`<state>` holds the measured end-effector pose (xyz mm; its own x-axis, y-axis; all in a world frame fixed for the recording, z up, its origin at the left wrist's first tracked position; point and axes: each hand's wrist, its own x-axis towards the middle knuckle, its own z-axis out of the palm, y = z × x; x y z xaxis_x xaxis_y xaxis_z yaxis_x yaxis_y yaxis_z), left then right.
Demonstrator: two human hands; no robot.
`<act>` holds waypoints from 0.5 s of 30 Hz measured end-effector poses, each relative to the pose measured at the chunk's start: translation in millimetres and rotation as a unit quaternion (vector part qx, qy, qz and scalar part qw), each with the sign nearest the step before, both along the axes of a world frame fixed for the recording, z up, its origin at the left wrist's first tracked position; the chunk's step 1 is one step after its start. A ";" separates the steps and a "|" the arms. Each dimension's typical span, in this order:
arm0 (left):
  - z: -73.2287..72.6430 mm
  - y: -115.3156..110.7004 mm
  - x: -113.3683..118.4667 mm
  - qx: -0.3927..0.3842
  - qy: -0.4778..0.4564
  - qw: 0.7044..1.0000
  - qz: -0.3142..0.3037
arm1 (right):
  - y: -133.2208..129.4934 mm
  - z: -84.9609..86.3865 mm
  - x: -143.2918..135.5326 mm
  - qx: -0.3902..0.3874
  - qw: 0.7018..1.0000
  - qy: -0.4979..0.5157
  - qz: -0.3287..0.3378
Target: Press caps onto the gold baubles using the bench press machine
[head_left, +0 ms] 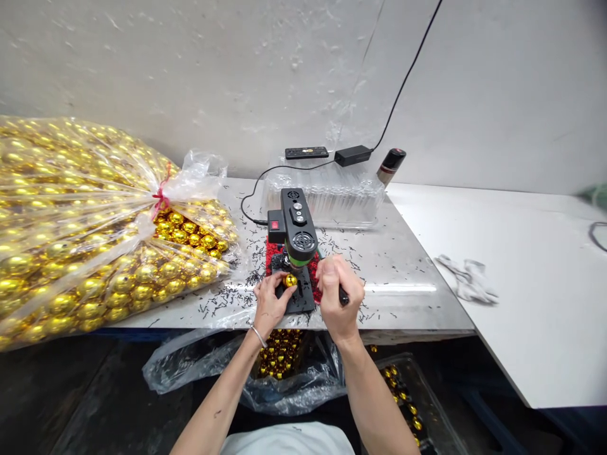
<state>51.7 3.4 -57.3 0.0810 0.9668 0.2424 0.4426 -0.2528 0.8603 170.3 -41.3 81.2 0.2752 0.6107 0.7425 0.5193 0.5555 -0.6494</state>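
Observation:
A shiny gold ball (291, 280) is pinched between the thumb and fingers of my left hand (275, 297). It sits over the black base plate (300, 302) of a small bench drill press. The black machine head (298, 221), with vents and buttons on top, stands right above the ball. My right hand (339, 292) is closed around the machine's lever handle (344, 296), whose black end shows below the fist. Whether a bit touches the ball is hidden by the head.
Left lies a large clear bag (95, 240) of gold balls. Behind the machine stand a clear plastic box (327, 202), a power adapter (353, 155) and a spray can (391, 165). Dark shavings litter the metal tabletop (393, 253). Gloves (467, 278) lie right; an open bag (213, 366) hangs below.

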 end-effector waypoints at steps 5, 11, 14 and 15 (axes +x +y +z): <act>0.0 -0.6 -0.7 0.021 0.053 0.998 -0.013 | -2.6 -5.9 1.9 0.002 1.000 -0.006 0.005; -4.2 1.6 -1.8 0.033 0.078 0.996 -0.012 | -7.9 -39.2 8.3 0.014 0.998 -0.050 0.025; -5.8 1.4 -2.0 0.035 0.079 0.996 -0.009 | -5.3 -61.0 11.0 0.059 0.994 -0.090 0.030; -6.0 1.3 -2.1 0.035 0.080 0.996 -0.010 | -4.0 -67.1 11.7 0.070 0.992 -0.103 0.028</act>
